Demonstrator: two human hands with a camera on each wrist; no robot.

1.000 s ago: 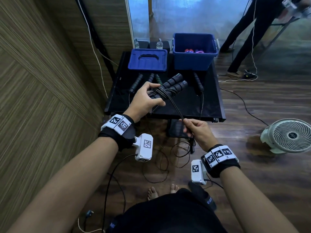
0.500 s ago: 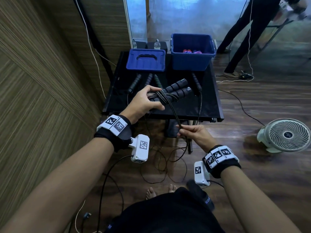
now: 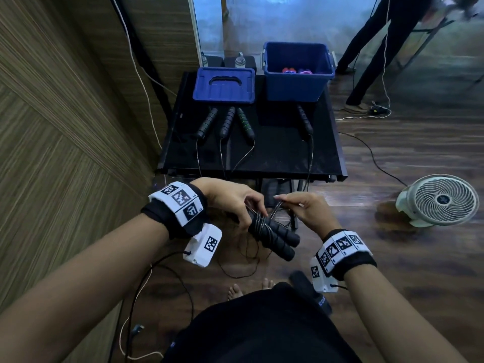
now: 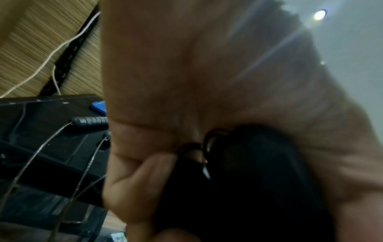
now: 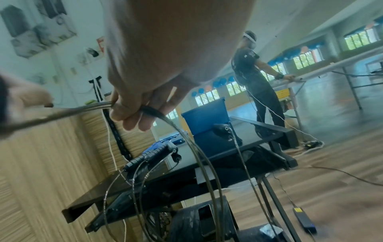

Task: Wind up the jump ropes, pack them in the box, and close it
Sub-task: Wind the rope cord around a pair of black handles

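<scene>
My left hand (image 3: 250,214) grips a pair of black jump-rope handles (image 3: 273,238) in front of my waist, below the table's front edge. Thin black rope (image 3: 259,221) is wound several turns round them. My right hand (image 3: 285,204) pinches the rope strands close beside the left hand; the rope (image 5: 89,107) runs taut from its fingers (image 5: 128,117) and loops down. In the left wrist view the palm covers the dark handles (image 4: 248,180). The open blue box (image 3: 298,72) stands at the table's back right, its lid (image 3: 224,86) to its left.
Several more rope handles (image 3: 227,122) lie on the black table (image 3: 262,161), their ropes hanging over the front edge. A white fan (image 3: 440,200) stands on the floor at right. Cables trail on the floor. Another person (image 5: 253,78) stands behind the table.
Both hands have come back off the table toward my body with the handles. The right hand rose next to the left, and more rope turns lie round the handles.
</scene>
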